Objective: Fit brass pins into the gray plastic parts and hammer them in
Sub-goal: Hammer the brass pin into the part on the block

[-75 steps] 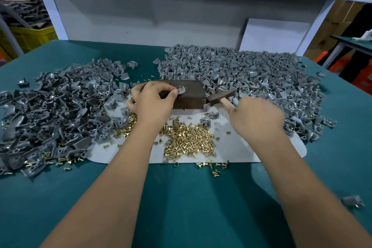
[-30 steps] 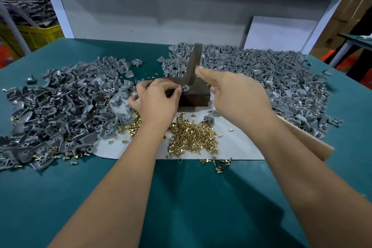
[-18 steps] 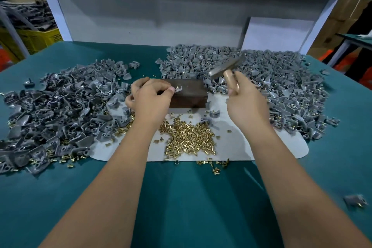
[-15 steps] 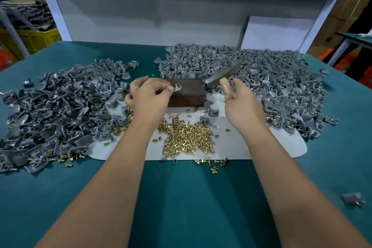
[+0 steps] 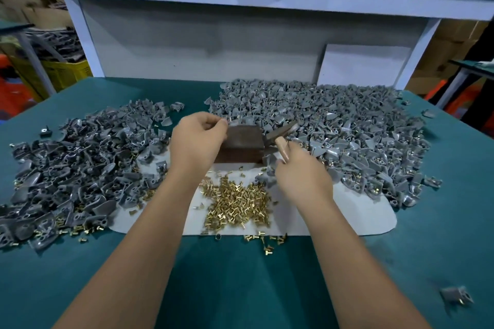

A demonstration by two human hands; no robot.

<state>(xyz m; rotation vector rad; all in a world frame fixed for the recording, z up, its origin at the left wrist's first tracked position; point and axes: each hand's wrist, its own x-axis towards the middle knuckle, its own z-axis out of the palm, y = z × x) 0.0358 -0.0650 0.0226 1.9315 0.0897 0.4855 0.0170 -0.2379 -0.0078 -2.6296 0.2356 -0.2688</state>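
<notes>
Gray plastic part (image 5: 233, 123) pinched by left hand (image 5: 197, 139) on dark wooden block (image 5: 242, 143); right hand (image 5: 303, 179) clamps wooden-handled hammer (image 5: 282, 132), head just right of part

The left hand (image 5: 197, 139) covers the near-left corner of the dark block (image 5: 242, 145) — the gray part (image 5: 232, 123) it pinches barely shows. The right hand (image 5: 302, 179) hides most of the hammer (image 5: 280, 131) handle; a stray part (image 5: 455, 296) is blurred.

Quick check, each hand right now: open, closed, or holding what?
Left hand: pinches a gray plastic part on the brown block.
Right hand: holds the hammer.
</notes>
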